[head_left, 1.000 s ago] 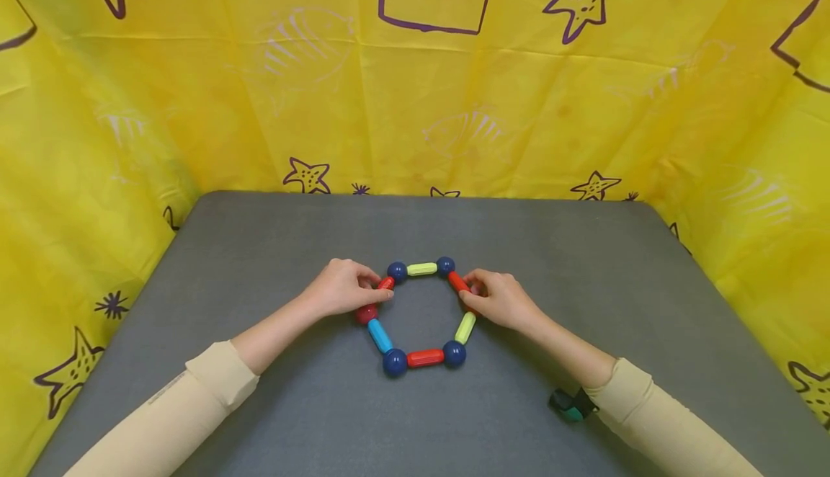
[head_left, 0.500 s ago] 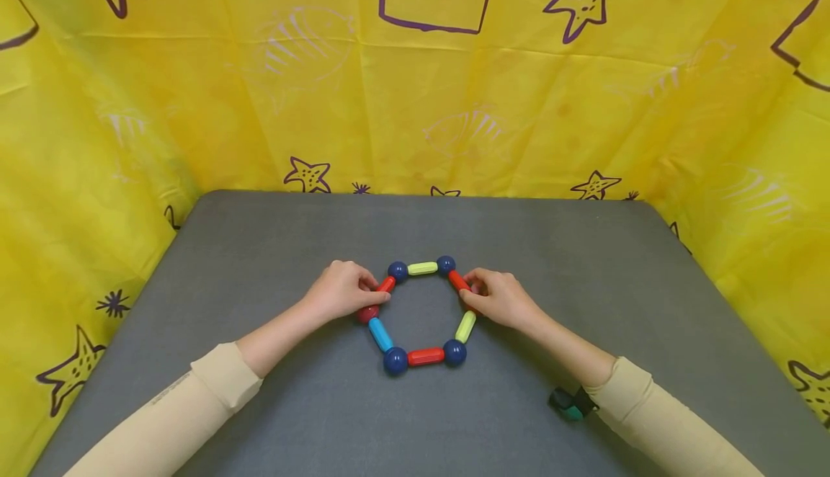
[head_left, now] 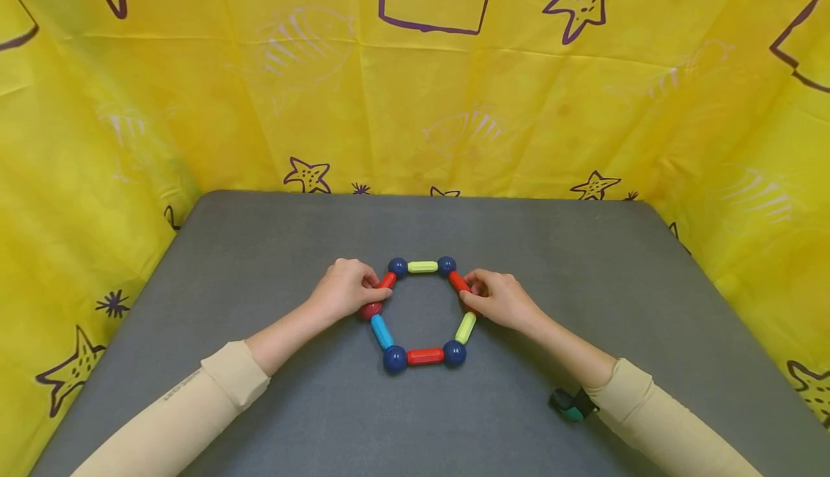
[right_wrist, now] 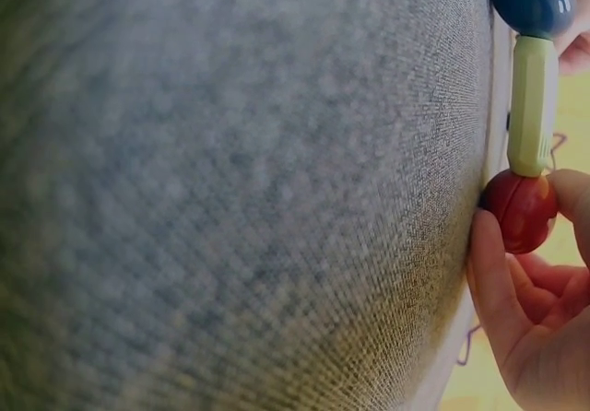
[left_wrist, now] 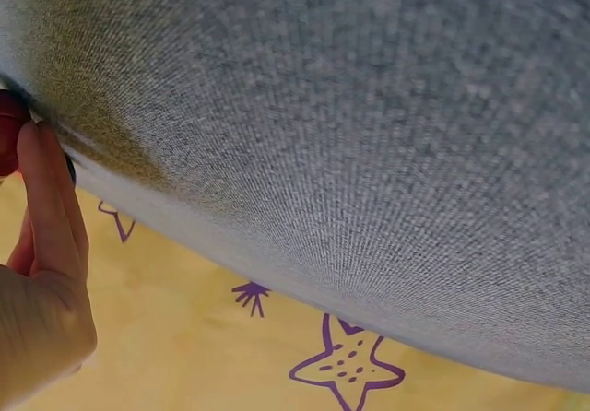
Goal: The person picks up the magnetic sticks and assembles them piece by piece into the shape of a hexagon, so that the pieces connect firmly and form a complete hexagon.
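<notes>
A six-sided ring of magnetic rods and balls lies on the grey table (head_left: 292,419). Blue balls (head_left: 395,359) mark four of its corners, joined by red, yellow-green and blue rods. At the left corner, my left hand (head_left: 340,290) pinches the red ball (head_left: 371,311), its thumb lying over the lower end of a red rod (head_left: 390,279). My right hand (head_left: 502,298) grips the right corner's red ball (right_wrist: 521,210) between thumb and fingers, as the right wrist view shows. A yellow-green rod (right_wrist: 532,107) runs from that ball to a blue one.
Yellow cloth (head_left: 415,117) printed with starfish and fish hangs behind the table and along both sides. A dark band with a green part (head_left: 573,405) sits at the right wrist, beside the beige sleeve (head_left: 655,419).
My left hand has shifted slightly to the right, bringing the left red ball inward. The blue rod below it stands a little steeper. My right hand stays in place.
</notes>
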`<state>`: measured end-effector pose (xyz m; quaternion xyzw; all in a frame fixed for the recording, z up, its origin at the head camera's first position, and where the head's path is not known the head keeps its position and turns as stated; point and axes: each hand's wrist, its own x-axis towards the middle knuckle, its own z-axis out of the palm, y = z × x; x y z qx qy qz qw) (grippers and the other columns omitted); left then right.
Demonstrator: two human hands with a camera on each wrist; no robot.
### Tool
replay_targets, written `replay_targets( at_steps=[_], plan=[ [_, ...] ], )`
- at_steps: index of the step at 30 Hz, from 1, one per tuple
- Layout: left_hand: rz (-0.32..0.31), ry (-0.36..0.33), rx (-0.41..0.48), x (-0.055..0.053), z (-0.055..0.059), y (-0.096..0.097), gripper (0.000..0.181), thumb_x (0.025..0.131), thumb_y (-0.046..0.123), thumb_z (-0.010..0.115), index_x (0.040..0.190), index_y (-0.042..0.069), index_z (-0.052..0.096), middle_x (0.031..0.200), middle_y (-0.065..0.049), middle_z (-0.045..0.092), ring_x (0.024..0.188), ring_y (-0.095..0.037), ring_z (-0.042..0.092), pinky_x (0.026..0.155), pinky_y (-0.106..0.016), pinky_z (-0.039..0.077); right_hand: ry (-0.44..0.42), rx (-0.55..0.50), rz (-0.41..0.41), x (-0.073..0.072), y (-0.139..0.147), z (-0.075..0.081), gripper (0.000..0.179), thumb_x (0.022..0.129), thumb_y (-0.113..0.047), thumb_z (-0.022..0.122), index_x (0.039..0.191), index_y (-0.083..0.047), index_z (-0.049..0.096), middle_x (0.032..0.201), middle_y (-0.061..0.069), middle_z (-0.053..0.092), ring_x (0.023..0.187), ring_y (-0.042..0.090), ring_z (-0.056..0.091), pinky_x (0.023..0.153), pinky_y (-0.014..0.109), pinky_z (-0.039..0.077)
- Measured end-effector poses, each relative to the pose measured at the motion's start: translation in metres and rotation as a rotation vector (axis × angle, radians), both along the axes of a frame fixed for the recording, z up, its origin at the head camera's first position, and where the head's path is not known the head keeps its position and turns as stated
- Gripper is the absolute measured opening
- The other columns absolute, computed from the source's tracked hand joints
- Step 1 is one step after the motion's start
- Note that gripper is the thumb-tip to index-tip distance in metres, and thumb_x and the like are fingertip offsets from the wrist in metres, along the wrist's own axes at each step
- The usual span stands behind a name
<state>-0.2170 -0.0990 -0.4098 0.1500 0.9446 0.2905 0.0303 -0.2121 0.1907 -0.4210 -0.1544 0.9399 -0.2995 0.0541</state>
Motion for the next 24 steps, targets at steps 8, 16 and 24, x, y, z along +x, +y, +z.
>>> replay_targets(
  at_steps=[8, 16, 24],
  plan=[
    [0.009, 0.052, -0.007, 0.0002, 0.0000, 0.0032, 0.024, 0.077, 0.029, 0.084, 0.080, 0.007, 0.076, 0.069, 0.001, 0.063, 0.058, -0.012, 0.052, 0.051, -0.025, 0.042, 0.002, -0.009, 0.015, 0.0004, 0.0014, 0.0003, 0.019, 0.089, -0.022, 0.068, 0.102, -0.008, 0.069, 0.072, -0.004, 0.058, 0.060, 0.012, 0.050, 0.056, 0.027, 0.041],
    [0.007, 0.054, -0.006, -0.0010, -0.0007, 0.0033, 0.025, 0.077, 0.029, 0.083, 0.081, 0.006, 0.075, 0.069, 0.001, 0.062, 0.058, -0.012, 0.052, 0.051, -0.025, 0.042, -0.005, -0.012, 0.016, -0.0014, 0.0027, -0.0003, 0.021, 0.089, -0.024, 0.068, 0.103, -0.009, 0.069, 0.072, -0.005, 0.059, 0.059, 0.011, 0.051, 0.055, 0.027, 0.042],
    [-0.004, 0.019, 0.009, -0.0030, -0.0041, 0.0003, 0.027, 0.081, 0.033, 0.081, 0.085, 0.007, 0.076, 0.067, 0.002, 0.061, 0.058, -0.013, 0.051, 0.050, -0.025, 0.041, -0.023, -0.035, 0.024, -0.0022, 0.0048, -0.0018, 0.025, 0.090, -0.028, 0.069, 0.105, -0.008, 0.069, 0.072, -0.005, 0.060, 0.058, 0.011, 0.053, 0.055, 0.027, 0.044]
  ],
)
